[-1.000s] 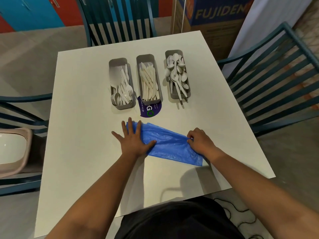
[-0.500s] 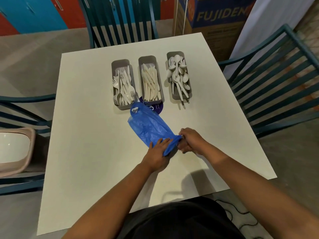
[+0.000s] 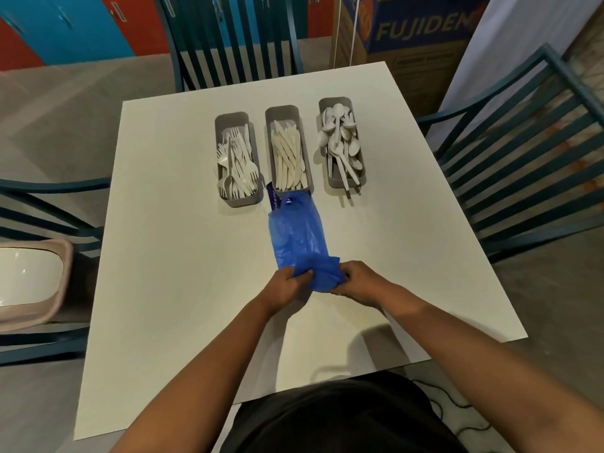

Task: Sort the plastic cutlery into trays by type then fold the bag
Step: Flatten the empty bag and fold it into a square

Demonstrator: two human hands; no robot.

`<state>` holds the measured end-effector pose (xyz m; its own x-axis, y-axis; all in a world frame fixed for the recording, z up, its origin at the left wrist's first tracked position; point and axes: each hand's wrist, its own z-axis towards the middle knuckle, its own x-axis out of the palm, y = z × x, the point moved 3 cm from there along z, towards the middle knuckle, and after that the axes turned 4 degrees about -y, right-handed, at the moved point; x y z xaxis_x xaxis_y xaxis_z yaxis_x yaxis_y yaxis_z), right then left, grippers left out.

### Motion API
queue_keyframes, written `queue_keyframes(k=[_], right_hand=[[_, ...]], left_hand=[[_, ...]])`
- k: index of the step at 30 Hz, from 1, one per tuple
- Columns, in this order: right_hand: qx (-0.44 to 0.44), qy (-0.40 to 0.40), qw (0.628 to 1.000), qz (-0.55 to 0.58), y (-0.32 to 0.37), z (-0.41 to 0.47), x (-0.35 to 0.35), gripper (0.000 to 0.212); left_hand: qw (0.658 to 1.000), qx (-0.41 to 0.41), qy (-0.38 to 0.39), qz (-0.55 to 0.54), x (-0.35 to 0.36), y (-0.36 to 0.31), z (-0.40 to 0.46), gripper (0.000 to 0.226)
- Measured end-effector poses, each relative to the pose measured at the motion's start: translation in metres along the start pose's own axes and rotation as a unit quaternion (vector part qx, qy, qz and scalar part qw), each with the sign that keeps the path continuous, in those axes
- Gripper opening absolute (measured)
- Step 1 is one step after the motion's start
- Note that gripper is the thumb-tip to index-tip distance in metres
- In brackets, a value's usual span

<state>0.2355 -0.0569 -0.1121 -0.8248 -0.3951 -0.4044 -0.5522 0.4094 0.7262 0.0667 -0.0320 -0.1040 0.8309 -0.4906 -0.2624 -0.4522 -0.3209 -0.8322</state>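
A blue plastic bag (image 3: 298, 235) lies as a narrow strip on the white table (image 3: 170, 256), running from my hands up to the middle tray. My left hand (image 3: 287, 284) and my right hand (image 3: 358, 281) both pinch its bunched near end. Three grey trays stand in a row behind it: the left tray (image 3: 243, 201) holds white forks, the middle tray (image 3: 282, 112) white knives, the right tray (image 3: 336, 103) white spoons. A few spoon handles stick out over the right tray's near end.
A purple printed piece (image 3: 273, 199) lies partly under the bag's far end, between the left and middle trays. Teal slatted chairs (image 3: 523, 152) stand at the far, left and right sides of the table. A cardboard box (image 3: 418, 37) stands beyond the far right corner.
The bag lay crosswise, flat under my left palm. It has swung round to point at the trays, and my left hand has come beside my right at its near end.
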Motion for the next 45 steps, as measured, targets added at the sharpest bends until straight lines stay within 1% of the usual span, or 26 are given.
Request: queue_keyframes(k=[1,3,5,7,9,12,14,16,17,18,20,21,23,24,26,28,29,30,32,34,35,36,38,40,43,45], right_hand=[[0.004,-0.005,1.000,-0.004,0.002,0.000,0.000,0.007],[0.016,-0.021,1.000,-0.015,0.000,0.002,0.002,0.012],[0.031,-0.030,0.999,-0.013,0.000,0.003,0.002,0.014],[0.040,-0.041,0.998,-0.016,0.001,0.005,0.003,0.016],[0.043,-0.042,0.998,-0.030,0.004,0.005,0.003,0.019],[0.057,-0.054,0.996,-0.040,0.004,0.007,0.005,0.026],[0.055,-0.086,0.994,-0.048,0.005,0.005,0.004,0.024],[0.014,-0.141,0.984,-0.109,0.008,0.002,0.001,0.028],[-0.032,-0.172,0.970,-0.166,0.009,0.000,0.000,0.036],[-0.102,-0.197,0.947,-0.232,0.012,-0.001,0.000,0.042],[-0.257,-0.200,0.878,-0.351,0.017,-0.003,0.005,0.047],[-0.297,-0.165,0.852,-0.398,0.016,-0.002,0.011,0.050],[-0.276,-0.051,0.839,-0.466,0.011,0.001,0.020,0.062],[-0.241,-0.015,0.843,-0.482,0.006,0.003,0.023,0.065],[-0.180,-0.002,0.852,-0.491,-0.003,0.006,0.022,0.060],[-0.149,0.001,0.857,-0.494,-0.007,0.007,0.020,0.061],[-0.146,0.006,0.857,-0.495,-0.007,0.007,0.020,0.062],[-0.144,0.010,0.857,-0.495,-0.008,0.007,0.019,0.063],[-0.145,0.016,0.855,-0.497,-0.008,0.008,0.019,0.066],[-0.147,0.018,0.854,-0.499,-0.007,0.009,0.017,0.070],[-0.147,0.018,0.857,-0.493,-0.007,0.010,0.016,0.071],[-0.147,0.016,0.863,-0.483,-0.006,0.011,0.015,0.070],[-0.143,0.008,0.878,-0.457,-0.001,0.012,0.013,0.064],[-0.140,-0.005,0.895,-0.423,0.002,0.014,0.011,0.056],[-0.142,-0.010,0.910,-0.388,0.002,0.015,0.008,0.054],[-0.148,0.005,0.913,-0.380,-0.001,0.014,0.005,0.063]], left_hand=[[1.000,0.003,-0.013,0.002,-0.002,0.002,0.002,0.015],[0.999,0.003,-0.048,-0.002,-0.007,0.006,0.004,0.020],[0.996,-0.005,-0.092,-0.011,-0.012,0.011,0.005,0.015],[0.992,-0.017,-0.124,0.011,-0.014,0.014,0.007,0.019],[0.991,-0.027,-0.128,0.039,-0.014,0.015,0.008,0.025],[0.989,-0.043,-0.119,0.081,-0.013,0.017,0.010,0.020],[0.985,-0.046,-0.114,0.117,-0.013,0.019,0.012,0.021],[0.981,-0.046,-0.114,0.150,-0.013,0.020,0.013,0.021],[0.980,-0.044,-0.115,0.158,-0.012,0.020,0.013,0.019],[0.979,-0.040,-0.117,0.161,-0.012,0.020,0.013,0.017],[0.978,-0.030,-0.123,0.168,-0.011,0.018,0.012,0.013],[0.977,-0.024,-0.126,0.172,-0.011,0.017,0.011,0.013],[0.975,-0.016,-0.135,0.173,-0.010,0.017,0.010,0.015],[0.975,-0.014,-0.139,0.171,-0.010,0.017,0.010,0.016],[0.975,-0.017,-0.151,0.160,-0.009,0.020,0.009,0.021],[0.971,-0.006,-0.169,0.171,-0.011,0.022,0.007,0.040],[0.962,0.006,-0.184,0.202,-0.012,0.024,0.006,0.051],[0.947,0.034,-0.199,0.249,-0.014,0.024,0.005,0.059],[0.901,0.161,-0.196,0.352,-0.012,0.017,0.003,0.063],[0.860,0.282,-0.159,0.395,-0.005,0.015,0.002,0.058],[0.853,0.301,-0.121,0.408,-0.001,0.017,0.002,0.061],[0.856,0.290,-0.076,0.421,0.002,0.021,0.001,0.068],[0.864,0.224,-0.008,0.450,0.003,0.028,0.000,0.083],[0.868,0.161,0.036,0.469,0.003,0.032,0.001,0.090],[0.879,0.154,0.017,0.450,0.001,0.033,0.002,0.073],[0.906,0.152,-0.006,0.395,-0.001,0.032,0.002,0.062]])
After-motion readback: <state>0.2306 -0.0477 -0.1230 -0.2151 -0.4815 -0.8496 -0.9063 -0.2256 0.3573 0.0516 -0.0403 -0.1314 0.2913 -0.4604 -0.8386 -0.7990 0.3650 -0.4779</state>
